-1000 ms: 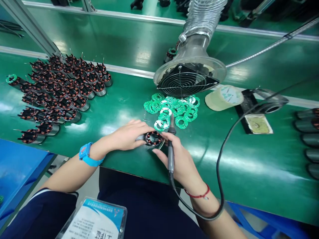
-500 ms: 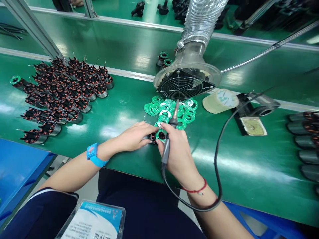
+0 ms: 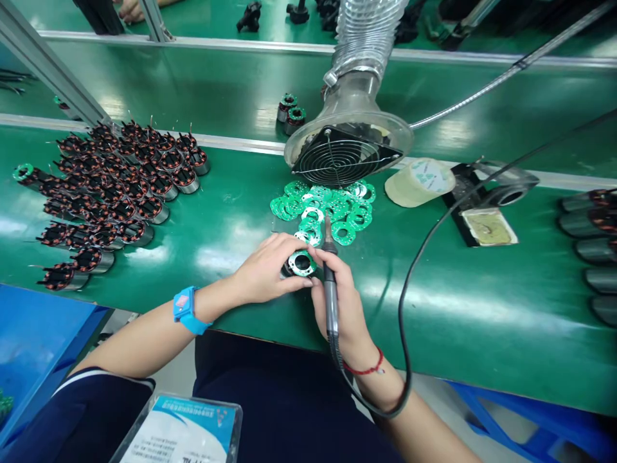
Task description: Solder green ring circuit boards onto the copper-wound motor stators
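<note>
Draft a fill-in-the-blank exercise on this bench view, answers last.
1. The right grip holds a slim grey soldering iron, its tip pointing ____ from the person.
2. The left grip holds a dark cylindrical metal stator topped by a flat ____-shaped board.
3. The bright-blue square-faced wristband is on the ____ arm.
4. The loose thin circuit boards are mostly ____.

Missing: away; ring; left; green.

it's bright in here, light seemingly from above; white glare streaks the worktop (image 3: 482,347), a soft shadow lies right of the soldering iron (image 3: 331,299), and the cylinders (image 3: 595,251) at the right edge look blurred, stretched.
</note>
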The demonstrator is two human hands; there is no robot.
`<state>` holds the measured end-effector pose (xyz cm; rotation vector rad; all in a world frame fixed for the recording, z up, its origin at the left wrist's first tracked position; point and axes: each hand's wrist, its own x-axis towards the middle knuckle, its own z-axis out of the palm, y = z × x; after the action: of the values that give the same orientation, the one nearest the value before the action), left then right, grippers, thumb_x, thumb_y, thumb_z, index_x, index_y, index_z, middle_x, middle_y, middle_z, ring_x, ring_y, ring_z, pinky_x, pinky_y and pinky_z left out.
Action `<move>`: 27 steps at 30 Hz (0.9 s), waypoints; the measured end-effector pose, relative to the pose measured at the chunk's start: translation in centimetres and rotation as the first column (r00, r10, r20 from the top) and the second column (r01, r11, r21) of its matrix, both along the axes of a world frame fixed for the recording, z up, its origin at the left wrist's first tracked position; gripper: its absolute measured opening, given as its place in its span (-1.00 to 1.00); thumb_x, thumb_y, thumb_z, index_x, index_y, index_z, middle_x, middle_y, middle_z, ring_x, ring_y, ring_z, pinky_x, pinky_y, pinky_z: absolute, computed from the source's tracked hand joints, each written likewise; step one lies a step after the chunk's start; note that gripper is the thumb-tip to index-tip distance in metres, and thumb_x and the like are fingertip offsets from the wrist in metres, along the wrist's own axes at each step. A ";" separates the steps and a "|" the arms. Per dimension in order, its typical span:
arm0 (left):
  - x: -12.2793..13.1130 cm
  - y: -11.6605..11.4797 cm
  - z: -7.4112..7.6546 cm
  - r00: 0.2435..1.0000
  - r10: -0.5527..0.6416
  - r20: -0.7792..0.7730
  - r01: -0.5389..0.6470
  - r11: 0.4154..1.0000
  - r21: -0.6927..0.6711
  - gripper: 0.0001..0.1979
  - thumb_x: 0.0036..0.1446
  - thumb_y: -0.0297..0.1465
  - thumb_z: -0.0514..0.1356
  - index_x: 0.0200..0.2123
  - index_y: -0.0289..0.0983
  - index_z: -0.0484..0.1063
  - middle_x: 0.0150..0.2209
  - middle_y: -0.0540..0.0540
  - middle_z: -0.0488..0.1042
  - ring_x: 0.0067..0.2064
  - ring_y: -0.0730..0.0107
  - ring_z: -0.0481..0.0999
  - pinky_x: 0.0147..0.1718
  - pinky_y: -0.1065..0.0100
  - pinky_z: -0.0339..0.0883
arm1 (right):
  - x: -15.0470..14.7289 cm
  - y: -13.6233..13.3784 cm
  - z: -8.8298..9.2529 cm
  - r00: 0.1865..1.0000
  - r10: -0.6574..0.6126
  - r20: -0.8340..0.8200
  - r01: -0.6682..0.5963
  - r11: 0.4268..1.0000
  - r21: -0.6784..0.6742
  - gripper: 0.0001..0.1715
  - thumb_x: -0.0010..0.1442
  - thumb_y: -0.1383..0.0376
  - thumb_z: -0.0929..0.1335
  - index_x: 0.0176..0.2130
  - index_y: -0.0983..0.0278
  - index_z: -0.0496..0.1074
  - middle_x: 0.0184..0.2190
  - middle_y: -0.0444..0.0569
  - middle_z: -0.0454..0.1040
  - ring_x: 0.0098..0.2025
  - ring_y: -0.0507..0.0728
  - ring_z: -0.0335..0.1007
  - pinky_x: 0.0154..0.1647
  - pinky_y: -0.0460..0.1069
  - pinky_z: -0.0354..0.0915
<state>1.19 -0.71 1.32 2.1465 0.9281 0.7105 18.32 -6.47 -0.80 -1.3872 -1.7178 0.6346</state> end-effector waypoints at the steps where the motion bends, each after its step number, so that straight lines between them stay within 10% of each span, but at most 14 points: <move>1: 0.3 -0.1 0.0 1.000 0.017 -0.024 -0.017 1.000 0.005 -0.61 0.16 -0.26 0.25 0.00 -0.29 0.32 -0.03 -0.24 0.44 0.02 0.11 0.39 0.04 0.03 0.32 | 0.1 -0.1 -0.1 1.000 0.000 -0.011 0.000 1.000 -0.002 -0.47 0.24 0.42 0.24 0.16 0.09 0.23 0.04 0.02 0.46 0.09 0.21 0.41 0.09 0.23 0.37; 14: 0.0 -0.3 0.2 0.979 -0.016 -0.205 0.064 0.971 0.231 -0.67 0.34 -0.31 0.06 0.08 -0.32 0.35 -0.01 -0.27 0.44 0.01 0.15 0.44 -0.03 0.10 0.42 | -0.2 0.1 -0.1 0.991 -0.080 -0.107 0.088 0.993 0.078 -0.48 0.21 0.37 0.31 0.14 0.14 0.16 -0.23 -0.06 0.38 -0.18 0.13 0.43 -0.10 0.11 0.44; 27: -1.2 0.7 2.0 0.930 -0.188 -0.316 0.236 0.964 0.121 -0.66 0.33 -0.38 0.07 0.15 -0.22 0.32 0.13 -0.26 0.35 0.15 0.14 0.38 0.08 0.04 0.39 | -0.7 0.4 -0.2 0.994 -0.099 -0.049 0.102 0.993 0.066 -0.44 0.16 0.45 0.28 0.12 0.13 0.17 -0.26 -0.09 0.46 -0.19 0.14 0.46 -0.10 0.12 0.41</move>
<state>0.03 0.03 3.28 2.4987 0.7933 0.3619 17.61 -6.11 -1.00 -1.3912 -1.6087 0.5422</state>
